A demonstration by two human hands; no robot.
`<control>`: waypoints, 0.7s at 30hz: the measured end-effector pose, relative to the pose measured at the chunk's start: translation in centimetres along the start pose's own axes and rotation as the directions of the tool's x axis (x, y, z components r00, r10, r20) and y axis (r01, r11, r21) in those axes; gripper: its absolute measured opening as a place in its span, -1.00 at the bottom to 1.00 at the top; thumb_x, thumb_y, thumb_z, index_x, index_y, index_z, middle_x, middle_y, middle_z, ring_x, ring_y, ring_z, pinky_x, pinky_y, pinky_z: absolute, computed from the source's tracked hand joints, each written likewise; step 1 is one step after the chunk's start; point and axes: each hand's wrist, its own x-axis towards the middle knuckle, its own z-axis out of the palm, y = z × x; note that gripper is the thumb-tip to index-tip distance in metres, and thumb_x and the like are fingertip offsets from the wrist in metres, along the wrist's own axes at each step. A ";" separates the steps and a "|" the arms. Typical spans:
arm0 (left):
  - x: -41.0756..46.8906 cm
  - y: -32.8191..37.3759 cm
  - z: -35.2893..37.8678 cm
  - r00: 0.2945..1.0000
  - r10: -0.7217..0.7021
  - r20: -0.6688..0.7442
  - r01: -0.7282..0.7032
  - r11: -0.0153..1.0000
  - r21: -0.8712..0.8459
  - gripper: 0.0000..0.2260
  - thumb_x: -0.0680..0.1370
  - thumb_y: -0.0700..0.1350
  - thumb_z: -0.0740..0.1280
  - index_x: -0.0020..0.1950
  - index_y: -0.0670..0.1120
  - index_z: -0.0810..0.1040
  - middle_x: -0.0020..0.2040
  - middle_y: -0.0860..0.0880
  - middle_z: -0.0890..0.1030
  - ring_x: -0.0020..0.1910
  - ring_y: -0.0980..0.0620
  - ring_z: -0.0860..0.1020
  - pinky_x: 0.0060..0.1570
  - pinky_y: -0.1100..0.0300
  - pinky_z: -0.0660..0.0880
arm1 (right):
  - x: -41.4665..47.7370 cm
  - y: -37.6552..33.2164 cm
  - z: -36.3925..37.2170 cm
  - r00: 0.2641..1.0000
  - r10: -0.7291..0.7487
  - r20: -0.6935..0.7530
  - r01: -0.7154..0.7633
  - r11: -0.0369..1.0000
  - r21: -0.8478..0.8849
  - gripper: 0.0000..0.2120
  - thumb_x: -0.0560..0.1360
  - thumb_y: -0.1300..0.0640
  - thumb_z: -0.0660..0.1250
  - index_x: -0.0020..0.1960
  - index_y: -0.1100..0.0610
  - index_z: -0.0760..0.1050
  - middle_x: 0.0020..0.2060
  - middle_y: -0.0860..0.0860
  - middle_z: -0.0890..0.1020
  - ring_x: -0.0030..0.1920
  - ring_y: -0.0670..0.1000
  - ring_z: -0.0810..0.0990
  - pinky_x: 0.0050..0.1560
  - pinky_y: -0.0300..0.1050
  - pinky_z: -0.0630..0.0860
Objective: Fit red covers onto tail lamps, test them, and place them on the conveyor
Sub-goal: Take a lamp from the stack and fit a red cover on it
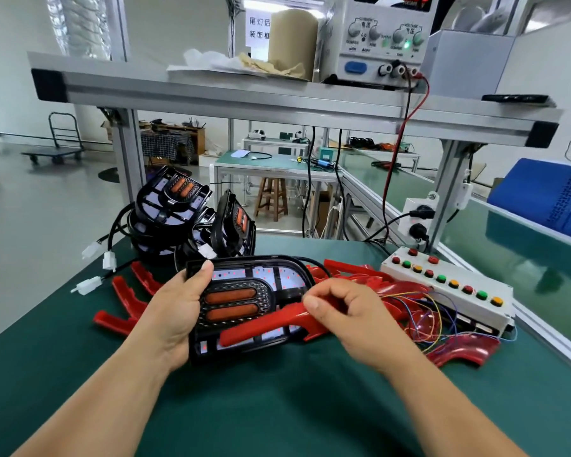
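A black tail lamp (261,288) with two orange lenses lies tilted on the green mat, gripped at its left end by my left hand (175,308). My right hand (346,311) pinches a red cover (264,324) that rests slanted across the lamp's lower right part. Small red lights glow on the lamp's white panels. More red covers (376,285) are heaped behind my right hand, and others (126,301) lie to the left. A stack of bare tail lamps (178,209) with white connectors stands behind. The green conveyor (508,232) runs along the right.
A white test box (449,285) with red, green and yellow buttons and loose coloured wires sits at the right. A power supply (376,37) stands on the aluminium shelf (244,94) overhead, its red lead hanging down. A blue folder (548,196) lies on the conveyor.
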 end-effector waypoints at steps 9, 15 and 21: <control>-0.5 -0.1 0.4 0.997 -0.053 0.055 0.051 0.998 0.045 -0.68 0.66 0.05 0.20 0.23 -0.14 0.56 -0.01 -0.28 0.69 -0.08 -0.30 0.69 -0.18 -0.19 0.63 | -0.3 -0.1 1.0 0.997 -0.032 0.072 0.044 0.985 -0.170 -0.94 0.54 0.06 0.37 -0.02 -0.08 0.51 -0.13 -0.17 0.60 -0.11 -0.23 0.53 -0.05 -0.38 0.40; -0.5 -0.2 0.4 0.999 -0.005 0.042 0.003 0.999 0.034 -0.77 0.66 0.02 0.21 0.20 -0.05 0.54 0.00 -0.24 0.70 -0.11 -0.28 0.69 -0.22 -0.17 0.62 | 0.0 0.3 -1.6 0.998 0.044 0.054 -0.049 0.995 0.091 -0.91 0.52 0.23 0.38 -0.01 0.06 0.57 -0.21 -0.09 0.59 -0.19 -0.15 0.52 -0.09 -0.28 0.45; -0.8 -0.5 1.0 0.996 0.042 0.080 -0.047 0.997 0.065 -0.79 0.65 0.04 0.21 0.17 -0.03 0.52 -0.02 -0.25 0.70 -0.09 -0.29 0.69 -0.20 -0.17 0.63 | 0.5 1.1 -0.9 0.969 0.166 -0.186 -0.124 0.968 0.218 -0.92 0.51 0.21 0.39 -0.07 0.05 0.59 -0.16 -0.01 0.66 -0.13 -0.04 0.58 0.00 -0.13 0.55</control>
